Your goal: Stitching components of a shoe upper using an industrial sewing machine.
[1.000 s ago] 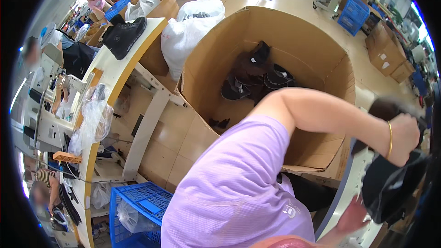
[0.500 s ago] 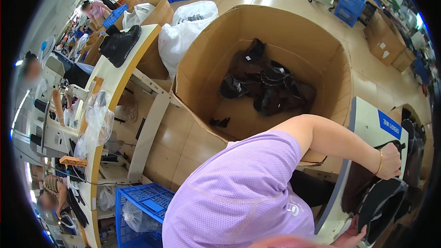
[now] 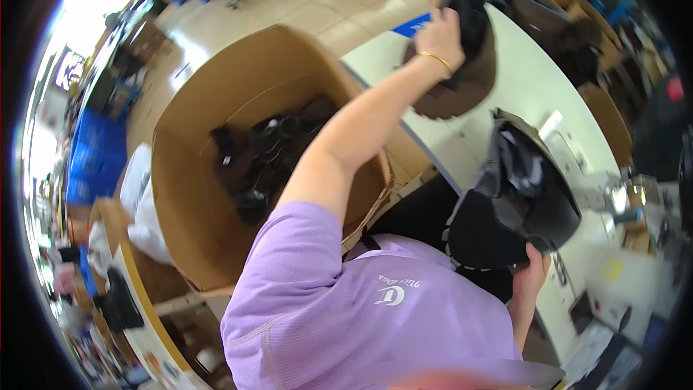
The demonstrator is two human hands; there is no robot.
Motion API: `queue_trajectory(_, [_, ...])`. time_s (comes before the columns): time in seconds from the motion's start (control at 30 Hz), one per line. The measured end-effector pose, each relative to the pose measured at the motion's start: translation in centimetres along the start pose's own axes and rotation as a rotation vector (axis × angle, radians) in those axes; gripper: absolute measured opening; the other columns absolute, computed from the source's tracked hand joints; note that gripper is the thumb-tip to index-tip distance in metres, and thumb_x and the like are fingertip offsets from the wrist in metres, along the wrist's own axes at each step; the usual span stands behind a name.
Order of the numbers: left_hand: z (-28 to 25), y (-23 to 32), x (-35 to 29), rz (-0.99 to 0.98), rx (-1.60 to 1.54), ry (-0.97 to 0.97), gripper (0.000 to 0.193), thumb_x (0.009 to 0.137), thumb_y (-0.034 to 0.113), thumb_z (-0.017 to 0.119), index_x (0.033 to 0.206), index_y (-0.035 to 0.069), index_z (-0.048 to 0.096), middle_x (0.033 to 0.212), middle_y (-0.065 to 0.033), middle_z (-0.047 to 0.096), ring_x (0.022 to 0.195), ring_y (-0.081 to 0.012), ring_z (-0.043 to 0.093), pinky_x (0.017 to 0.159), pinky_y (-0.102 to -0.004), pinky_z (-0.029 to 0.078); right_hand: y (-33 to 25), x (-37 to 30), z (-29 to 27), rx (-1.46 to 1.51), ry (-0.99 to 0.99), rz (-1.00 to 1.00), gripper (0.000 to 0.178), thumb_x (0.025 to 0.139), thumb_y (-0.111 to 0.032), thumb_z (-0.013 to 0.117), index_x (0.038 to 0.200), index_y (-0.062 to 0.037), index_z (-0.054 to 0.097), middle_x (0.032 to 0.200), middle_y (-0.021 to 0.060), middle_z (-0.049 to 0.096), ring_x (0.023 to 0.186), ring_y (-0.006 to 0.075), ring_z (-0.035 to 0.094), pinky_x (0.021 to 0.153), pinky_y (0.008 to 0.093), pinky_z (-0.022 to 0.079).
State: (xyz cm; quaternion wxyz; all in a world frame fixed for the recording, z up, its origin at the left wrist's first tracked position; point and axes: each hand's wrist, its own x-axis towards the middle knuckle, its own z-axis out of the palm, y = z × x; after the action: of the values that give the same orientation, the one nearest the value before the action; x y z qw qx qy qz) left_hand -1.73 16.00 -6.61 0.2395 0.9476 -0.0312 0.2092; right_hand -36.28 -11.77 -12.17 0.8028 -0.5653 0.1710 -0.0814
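The rim of a black upper (image 3: 491,227) is pinched by the right hand's (image 3: 531,274) fingers, apparently so its opening is turned upward. Beyond them, a dark brown piece (image 3: 473,83) seems gripped, for control over the surface (image 3: 534,76), by the left hand's (image 3: 442,37) curled fingers.

The shirt (image 3: 375,325) at six o'clock is light purple with a white print (image 3: 393,295). Towards one o'clock, the bracelet (image 3: 436,62) is gold and the label (image 3: 411,26) blue. The black shoe piece (image 3: 491,227) at three o'clock shows glossy dark grey inside; the brown shoe piece (image 3: 465,90) at two o'clock lies against an off-white table (image 3: 538,68). The box (image 3: 184,188) at ten o'clock is plain tan.
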Motion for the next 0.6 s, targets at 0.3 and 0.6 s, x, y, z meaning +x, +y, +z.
queue_trajectory(0.3, [0.8, -2.5, 5.8, 0.297, -0.010, 0.214, 0.066, 0.071, 0.015, 0.071, 0.129, 0.007, 0.040, 0.129, -0.0306, 0.042, 0.116, -0.0440, 0.048, 0.097, -0.0464, 0.041, -0.9, -0.1, 0.5, -0.034, -0.001, -0.119, 0.023, 0.082, -0.005, 0.057, 0.103, 0.0018, 0.061, 0.100, 0.0066, 0.064, 0.093, 0.0164, 0.059, 0.081, 0.0286, 0.046])
queue_trajectory(0.6, [-4.2, -0.7, -10.5, 0.131, -0.964, -0.356, 0.049, 0.098, 0.042, 0.037, 0.083, 0.000, 0.058, 0.079, -0.0105, 0.060, 0.065, -0.0206, 0.058, 0.063, -0.0332, 0.047, -5.3, 3.4, 4.6, -0.316, 0.020, -0.444, 0.010, 0.085, -0.010, 0.056, 0.081, -0.0009, 0.058, 0.070, -0.0064, 0.049, 0.064, 0.0042, 0.039, 0.056, 0.0218, 0.031])
